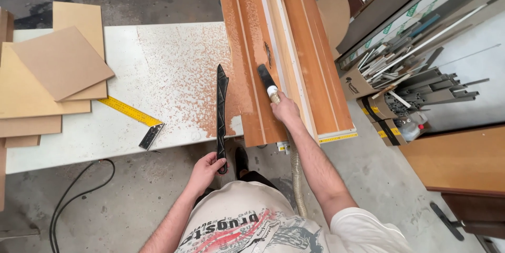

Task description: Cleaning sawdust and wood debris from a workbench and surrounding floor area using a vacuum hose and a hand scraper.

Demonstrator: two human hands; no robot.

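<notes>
Table, white and long, is taking up the left and centre of the view, with reddish sawdust lying thick across its right half. Orange-brown sled, a wide board with pale rails running along its length, is sitting over the table's right end and carrying more dust on its left panel. Stack of tan boards is lying on the table's left end, well apart from both hands. Cartons of metal profiles are standing on the floor to the right. Yellow try square is lying on the table between the boards and the dust. Corrugated hose is hanging down past the person's right forearm. Right hand is closing tight around the hose end, with the black vacuum nozzle resting on the sled just beside the centre rail. Left hand is gripping shut around the bottom of a long black flat tool, which is lying along the sled's left edge and pointing away from the person. Hands are apart.
</notes>
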